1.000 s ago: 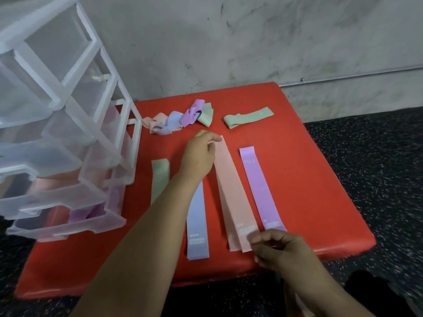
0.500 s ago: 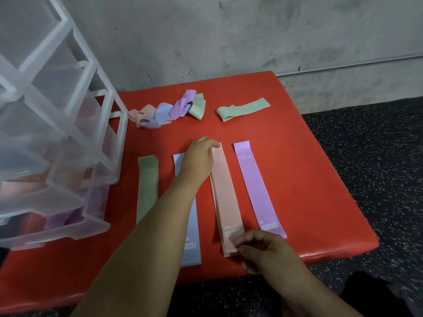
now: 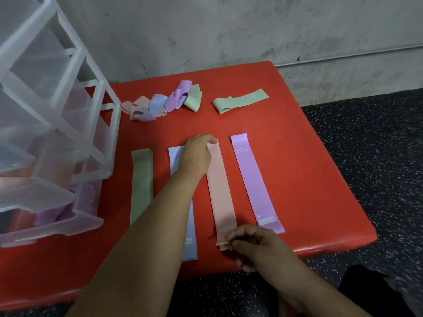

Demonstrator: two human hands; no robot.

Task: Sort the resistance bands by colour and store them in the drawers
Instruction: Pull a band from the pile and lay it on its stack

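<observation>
Pink resistance band lies flat and straight on the red pad, running from far to near, third in a row of four. Left hand is at its far end, fingers curled down, thumb and fingertips pinching the band's top corner. Right hand is at the near end, fingers curled, fingertips pinching the band's edge, where two stepped layers show. Both hands hold the same band, one at each end.

Purple band, marked 10 LB, lies just right of it, apart and roughly parallel. Blue band lies just left, mostly hidden under the left forearm; only its far end and near end show. Green band lies furthest left in the row, its near end behind the forearm.

At the far side of the pad is a tangled heap of bands, pink, blue, purple and green mixed. A loose green band lies folded to its right, apart from the heap.

Translucent plastic drawer unit stands on the pad's left side. Purple bands show through the lowest drawer, and pink ones through the drawer above.

Grey wall behind, a thin pipe along it. Speckled black floor to the right.
</observation>
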